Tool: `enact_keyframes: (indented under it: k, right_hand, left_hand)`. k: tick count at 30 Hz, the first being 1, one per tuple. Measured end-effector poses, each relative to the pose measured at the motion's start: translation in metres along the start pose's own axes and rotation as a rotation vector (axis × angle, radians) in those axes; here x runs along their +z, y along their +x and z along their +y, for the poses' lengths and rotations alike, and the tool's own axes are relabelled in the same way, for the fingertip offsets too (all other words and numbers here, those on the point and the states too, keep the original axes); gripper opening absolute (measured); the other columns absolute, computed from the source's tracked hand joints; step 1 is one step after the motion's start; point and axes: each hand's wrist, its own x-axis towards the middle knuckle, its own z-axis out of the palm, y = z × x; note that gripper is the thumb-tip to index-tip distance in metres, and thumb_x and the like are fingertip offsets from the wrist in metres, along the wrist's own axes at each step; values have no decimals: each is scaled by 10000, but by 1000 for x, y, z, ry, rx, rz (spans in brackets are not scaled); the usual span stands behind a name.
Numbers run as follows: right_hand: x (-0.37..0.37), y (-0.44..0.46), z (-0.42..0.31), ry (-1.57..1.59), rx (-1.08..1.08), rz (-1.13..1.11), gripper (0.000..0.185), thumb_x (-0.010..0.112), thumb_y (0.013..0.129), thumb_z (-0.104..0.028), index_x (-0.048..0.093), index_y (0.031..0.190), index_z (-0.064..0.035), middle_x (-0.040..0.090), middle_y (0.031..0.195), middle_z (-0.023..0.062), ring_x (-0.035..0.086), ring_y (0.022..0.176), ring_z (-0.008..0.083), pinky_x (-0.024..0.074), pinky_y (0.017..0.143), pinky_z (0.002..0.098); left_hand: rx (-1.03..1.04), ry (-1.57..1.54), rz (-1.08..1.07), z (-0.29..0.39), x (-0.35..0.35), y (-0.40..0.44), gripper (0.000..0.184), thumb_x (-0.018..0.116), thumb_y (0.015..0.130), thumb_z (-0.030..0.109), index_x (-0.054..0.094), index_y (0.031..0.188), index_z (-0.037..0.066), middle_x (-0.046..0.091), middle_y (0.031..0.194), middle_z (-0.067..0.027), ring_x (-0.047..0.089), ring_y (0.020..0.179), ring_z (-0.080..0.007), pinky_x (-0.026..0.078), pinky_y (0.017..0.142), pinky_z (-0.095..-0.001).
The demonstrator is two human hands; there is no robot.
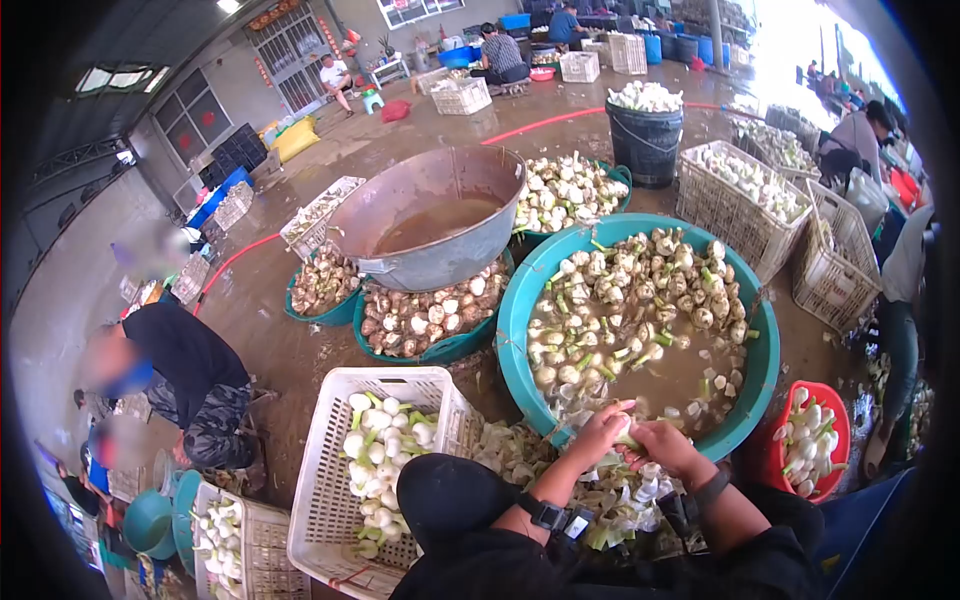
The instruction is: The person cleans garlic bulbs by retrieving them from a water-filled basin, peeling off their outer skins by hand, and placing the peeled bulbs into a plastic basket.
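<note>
My left hand (598, 432) and my right hand (668, 447) meet over the near rim of a large teal tub (514, 330). Between their closed fingers is a pale garlic bulb (626, 436), mostly covered by the fingers. Muddy water fills the tub, with many unpeeled garlic bulbs (640, 290) heaped towards its far side. Below my hands lies a pile of stripped garlic skins (610, 495). At my left, a white plastic crate (325, 450) holds cleaned white bulbs with green stems. A red basin (843, 440) of cleaned bulbs stands to my right.
A big metal basin (440, 255) rests on teal baskets of garlic beyond the tub. A black bucket (645, 155) and a full crate (725, 215) stand farther right. A person (190, 370) sits at the left; another (860, 140) works at the right. A red hose (555, 118) crosses the wet floor.
</note>
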Motion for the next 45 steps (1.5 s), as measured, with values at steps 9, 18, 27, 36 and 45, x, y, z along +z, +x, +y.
enact_keyframes:
  k: [9,18,27,36,45]
  right_hand:
    - [23,-43,1,140,62,41,243,428,884,-173,568,782,-1,614,701,52,586,536,195,467,484,303]
    - [20,-43,-12,-532,-563,372,206,568,847,-171,593,678,-56,502,601,-41,452,554,61,369,493,243]
    - [29,1,-67,-1268,-776,426,136,591,729,-115,579,862,-89,603,801,71,586,740,251,484,586,376]
    - [-24,-27,-33,575,-670,186,195,509,885,-208,526,880,-13,537,684,41,529,612,144,498,617,284]
    - [32,-45,-70,-580,-571,363,220,596,735,-223,589,757,-4,593,682,159,580,639,294,452,595,369]
  left_hand:
    - [67,-26,-98,20,11,-35,340,397,867,210,586,1064,7,612,970,-38,549,878,-105,424,786,-250]
    - [228,719,-104,67,12,-60,572,589,795,411,472,1190,15,610,963,-158,593,834,-237,462,728,-332]
    - [838,1393,164,140,4,-90,232,493,738,25,648,895,100,571,1089,-171,455,1131,-360,404,925,-392]
    - [579,-524,307,98,43,-73,163,568,839,63,552,1001,49,598,899,-48,570,775,-107,452,634,-222]
    - [891,485,436,63,16,-52,226,623,645,-134,593,806,21,444,1037,-108,516,1008,-240,455,829,-319]
